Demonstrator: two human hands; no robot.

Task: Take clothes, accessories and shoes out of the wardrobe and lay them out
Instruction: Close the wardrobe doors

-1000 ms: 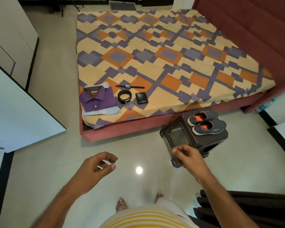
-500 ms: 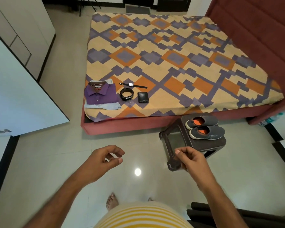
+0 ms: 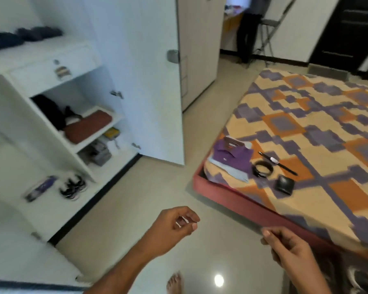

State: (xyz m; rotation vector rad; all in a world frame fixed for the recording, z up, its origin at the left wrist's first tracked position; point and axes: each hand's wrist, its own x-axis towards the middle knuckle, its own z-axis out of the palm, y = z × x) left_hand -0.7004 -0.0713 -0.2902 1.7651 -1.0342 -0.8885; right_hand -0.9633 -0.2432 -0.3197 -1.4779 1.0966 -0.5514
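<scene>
The white wardrobe (image 3: 51, 77) stands open at the left, with dark clothes and a reddish folded item (image 3: 87, 127) on its shelves and dark sneakers (image 3: 73, 187) on the lowest shelf. On the patterned bed (image 3: 318, 132) lie a folded purple shirt (image 3: 234, 155), a watch (image 3: 276, 162), a coiled black belt (image 3: 262, 168) and a black wallet (image 3: 284, 185). My left hand (image 3: 174, 228) and my right hand (image 3: 289, 251) hover over the floor with loosely curled fingers, holding nothing.
The wardrobe door (image 3: 149, 81) swings out between the shelves and the bed. A folding chair (image 3: 270, 28) and a dark door stand at the far wall. Part of a shoe (image 3: 363, 281) shows at the bottom right. My bare foot (image 3: 174, 283) is on the tiled floor.
My view has swung left from the bed and stool toward the open wardrobe. Both hands stay empty in front of me, much as before.
</scene>
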